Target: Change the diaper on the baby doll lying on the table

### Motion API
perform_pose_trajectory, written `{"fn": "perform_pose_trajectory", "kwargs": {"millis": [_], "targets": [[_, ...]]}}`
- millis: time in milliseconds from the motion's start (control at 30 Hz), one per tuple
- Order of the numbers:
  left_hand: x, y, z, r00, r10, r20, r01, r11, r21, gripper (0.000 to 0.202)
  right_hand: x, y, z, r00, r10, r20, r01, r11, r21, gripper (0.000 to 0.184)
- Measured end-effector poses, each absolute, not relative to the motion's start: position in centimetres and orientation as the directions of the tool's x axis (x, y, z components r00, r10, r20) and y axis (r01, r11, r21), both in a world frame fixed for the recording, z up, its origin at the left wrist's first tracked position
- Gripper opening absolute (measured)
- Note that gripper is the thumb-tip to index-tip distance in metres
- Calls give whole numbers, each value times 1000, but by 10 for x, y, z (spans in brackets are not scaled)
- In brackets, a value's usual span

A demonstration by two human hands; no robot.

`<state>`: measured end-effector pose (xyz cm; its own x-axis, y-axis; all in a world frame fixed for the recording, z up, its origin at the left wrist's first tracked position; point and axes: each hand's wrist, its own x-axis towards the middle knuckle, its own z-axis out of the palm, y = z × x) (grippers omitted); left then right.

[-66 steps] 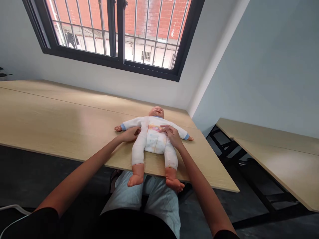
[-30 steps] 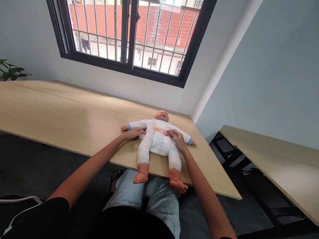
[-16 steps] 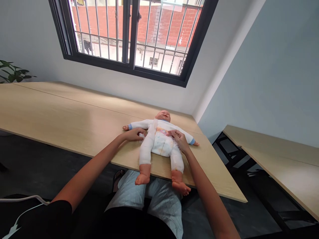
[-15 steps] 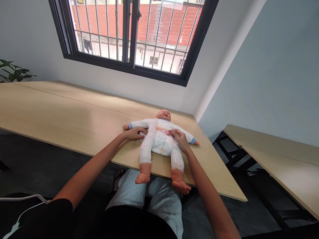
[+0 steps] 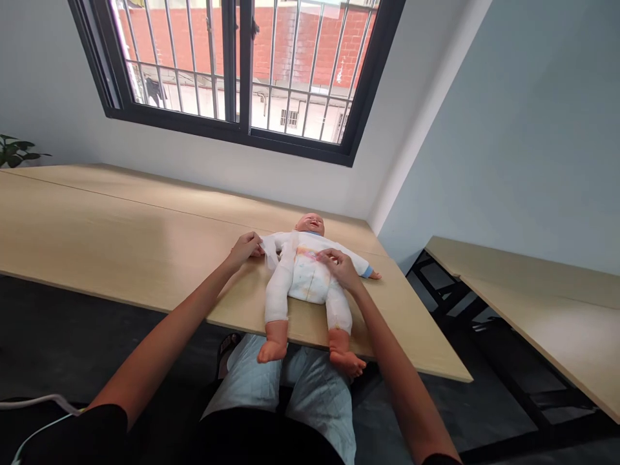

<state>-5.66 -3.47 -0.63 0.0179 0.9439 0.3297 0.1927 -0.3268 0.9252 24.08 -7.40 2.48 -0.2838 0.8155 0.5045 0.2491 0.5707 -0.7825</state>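
In the head view, a baby doll [image 5: 329, 243] is lying on its back on the light wooden counter [image 5: 121, 226], its head pointing to the far side and its bare feet hanging over the near edge. It is wearing a white suit with blue trim, and a white diaper [image 5: 310, 283] with a coloured front band is covering its middle over the suit.

The left hand [image 5: 247, 248] is hovering over the counter just left of the doll; its grip is closing together on the end of a thin white flap [image 5: 270, 250], which is stretching from the fingertips to the doll's side. That hand is hiding the end of the doll's arm on the left.

The right hand [image 5: 338, 266] is resting on the right part of the diaper's front, its fingers touching the coloured band; whether that grip is pinching anything, the view is not showing clearly. The doll's other arm is reaching out to the right beyond it, the blue cuff showing.

A barred window [image 5: 237, 84] is filling the far wall, a plant [image 5: 17, 152] is standing at the far left, and a second table [image 5: 527, 290] is standing to the right.
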Motion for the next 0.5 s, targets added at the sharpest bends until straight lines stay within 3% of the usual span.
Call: {"fn": "perform_pose_trajectory", "kwargs": {"millis": [100, 167, 267, 400, 500], "targets": [[-52, -44, 4, 21, 936, 352, 100, -353, 930, 31, 217, -72, 35, -475, 711, 519, 360, 695, -623, 32], [-47, -52, 12, 53, 924, 378, 64, -381, 922, 34, 194, -67, 38, -609, 659, 442, 467, 748, -471, 37], [-38, -64, 22, 141, 903, 407, 45, -416, 908, 32, 162, -55, 37, -650, 705, 284, 620, 708, -339, 38], [-19, -75, 30, 289, 859, 423, 54, -455, 889, 27, 139, -43, 31, -648, 724, 235, 633, 684, -363, 43], [-6, -78, 34, 347, 831, 434, 69, -484, 872, 27, 140, -39, 26, -621, 741, 257, 602, 660, -448, 72]]}}
